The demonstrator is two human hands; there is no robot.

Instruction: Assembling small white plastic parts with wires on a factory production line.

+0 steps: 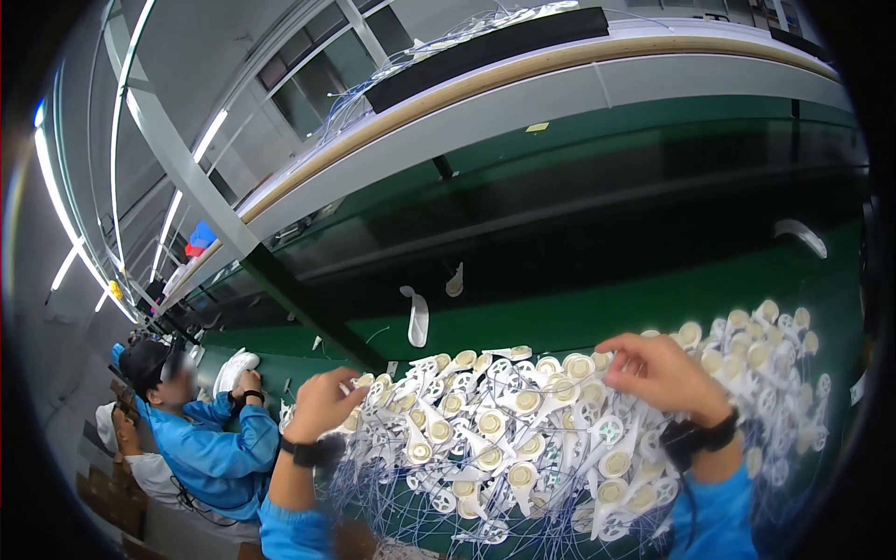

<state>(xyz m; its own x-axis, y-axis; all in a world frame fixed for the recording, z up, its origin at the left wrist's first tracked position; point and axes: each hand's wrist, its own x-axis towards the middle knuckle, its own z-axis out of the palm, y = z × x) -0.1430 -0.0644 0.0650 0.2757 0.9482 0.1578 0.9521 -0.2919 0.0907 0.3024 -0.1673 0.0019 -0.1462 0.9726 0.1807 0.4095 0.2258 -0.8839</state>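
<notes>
A wide heap of white plastic parts (490,425) lies in front of me, many with a round cream disc and a tapered arm. Thin blue and white cords (411,513) trail from its near side. At the heap's left end is my left hand (322,403), its fingers bent and the thumb a little apart; I make out nothing held. My right hand (665,375) hovers over the right part of the heap, thumb and fingers curved with a gap between them. No part shows in it. Each wrist wears a black band.
Beyond the heap runs a dark belt (579,224) with a few loose white pieces (418,317). A raised shelf (523,70) spans the back, and a metal post (191,177) rises at left. A co-worker in blue (210,448) sits at my left, handling a white bundle (233,371).
</notes>
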